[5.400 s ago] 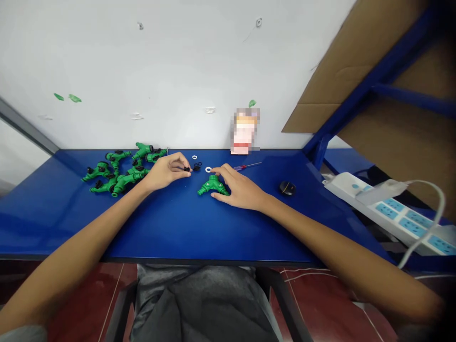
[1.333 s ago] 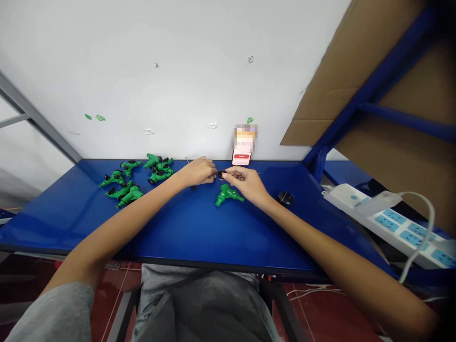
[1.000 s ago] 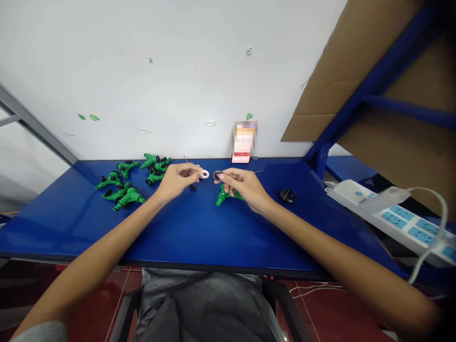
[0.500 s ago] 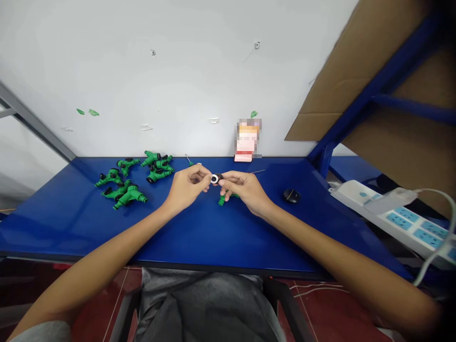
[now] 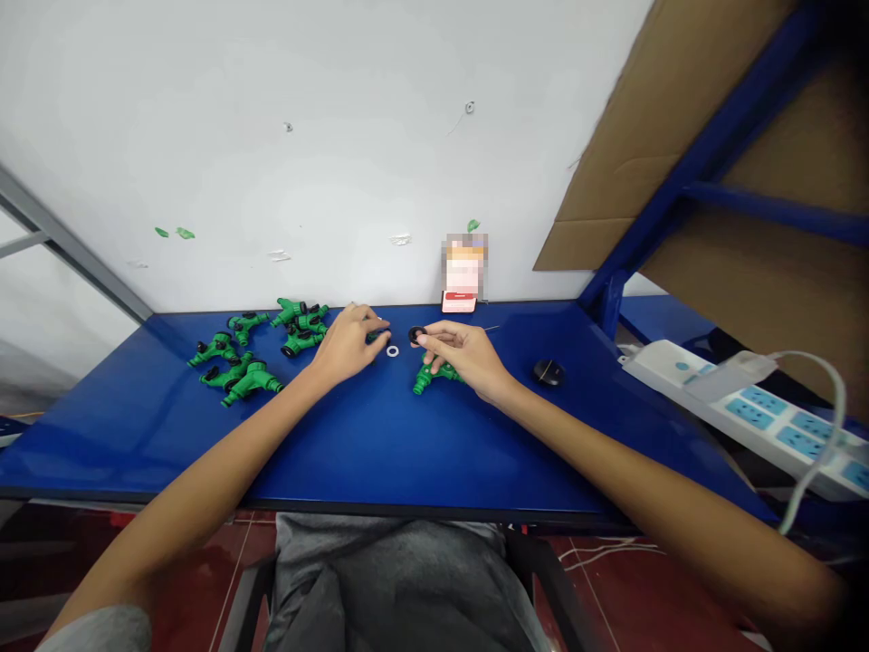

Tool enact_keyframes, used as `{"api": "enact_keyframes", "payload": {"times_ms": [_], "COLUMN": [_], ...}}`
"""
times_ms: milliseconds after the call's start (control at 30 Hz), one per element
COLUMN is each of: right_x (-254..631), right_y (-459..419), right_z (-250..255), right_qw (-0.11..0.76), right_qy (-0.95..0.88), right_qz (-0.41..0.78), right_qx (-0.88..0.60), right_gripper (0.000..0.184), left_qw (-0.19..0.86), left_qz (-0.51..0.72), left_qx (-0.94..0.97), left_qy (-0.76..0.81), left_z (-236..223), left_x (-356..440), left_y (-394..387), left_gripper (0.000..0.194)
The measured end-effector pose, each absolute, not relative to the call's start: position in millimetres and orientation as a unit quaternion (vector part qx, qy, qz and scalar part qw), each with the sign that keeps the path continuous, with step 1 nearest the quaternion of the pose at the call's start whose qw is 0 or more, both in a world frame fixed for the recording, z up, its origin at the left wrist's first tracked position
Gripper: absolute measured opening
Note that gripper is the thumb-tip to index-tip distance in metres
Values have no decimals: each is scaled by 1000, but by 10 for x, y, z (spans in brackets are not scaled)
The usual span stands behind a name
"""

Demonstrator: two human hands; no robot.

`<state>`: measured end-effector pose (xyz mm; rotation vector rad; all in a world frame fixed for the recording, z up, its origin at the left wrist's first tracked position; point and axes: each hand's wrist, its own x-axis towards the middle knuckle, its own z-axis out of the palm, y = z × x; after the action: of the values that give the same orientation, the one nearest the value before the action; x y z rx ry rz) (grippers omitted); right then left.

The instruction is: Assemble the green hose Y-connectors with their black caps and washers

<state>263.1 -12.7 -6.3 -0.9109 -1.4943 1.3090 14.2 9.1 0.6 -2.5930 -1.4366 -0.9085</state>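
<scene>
My right hand (image 5: 465,355) hovers just above the blue table (image 5: 380,435) and pinches a small black ring (image 5: 416,336) between thumb and fingertips. Under that hand lies a green Y-shaped hose connector (image 5: 433,375). A white washer (image 5: 392,350) lies flat on the table between my hands. My left hand (image 5: 348,343) rests on the table to the washer's left, fingers curled, with its tips closed on a small dark part (image 5: 378,337) that I can barely make out.
Several green connectors with black caps (image 5: 254,349) lie in a loose heap at the back left. A black round object (image 5: 547,370) sits right of my right hand. A white power strip (image 5: 747,405) lies on the right, under a cardboard-lined blue shelf (image 5: 712,163). A blurred card (image 5: 464,273) leans against the wall.
The white washer, held by my left hand at the black ring half a second ago, now lies on the table. My left hand has dropped to a dark part.
</scene>
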Motion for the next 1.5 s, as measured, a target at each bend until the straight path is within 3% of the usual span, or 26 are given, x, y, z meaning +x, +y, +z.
{"api": "enact_keyframes", "payload": {"times_ms": [133,233,433,533,633,700,1067,1333,1500], "right_x": [2630,2642,2665,2664,2655,2648,2607,2647,2651], "right_y": [-118,-111,-134,-143,-144,-146,-222,-247,-245], "right_z": [-74,-80,-32,-22,-39,-56,-50,42,60], "right_qw": [459,462,464,472,479,479,459,440,433], "right_qy": [-610,-608,-596,-582,-568,-562,-592,-605,-622], "right_qz": [530,531,545,557,567,575,565,593,583], "right_qx": [-368,-366,-363,-359,-355,-353,-346,-298,-293], "right_gripper": [44,44,43,43,43,43,42,45,44], "left_qw": [34,-68,-114,-196,-334,-375,-371,-276,-331], "left_qz": [-219,-136,-132,-236,-415,-459,-465,-498,-494], "left_qx": [-839,-849,-839,-820,-740,-703,-694,-720,-693], "left_qy": [-497,-506,-516,-484,-410,-393,-406,-396,-408], "left_z": [100,172,279,345,368,349,239,245,261], "left_x": [111,130,213,263,351,418,537,640,639], "left_y": [585,918,1019,709,251,-14,-228,-360,-369], "left_gripper": [26,14,14,5,30,33,23,16,24]}}
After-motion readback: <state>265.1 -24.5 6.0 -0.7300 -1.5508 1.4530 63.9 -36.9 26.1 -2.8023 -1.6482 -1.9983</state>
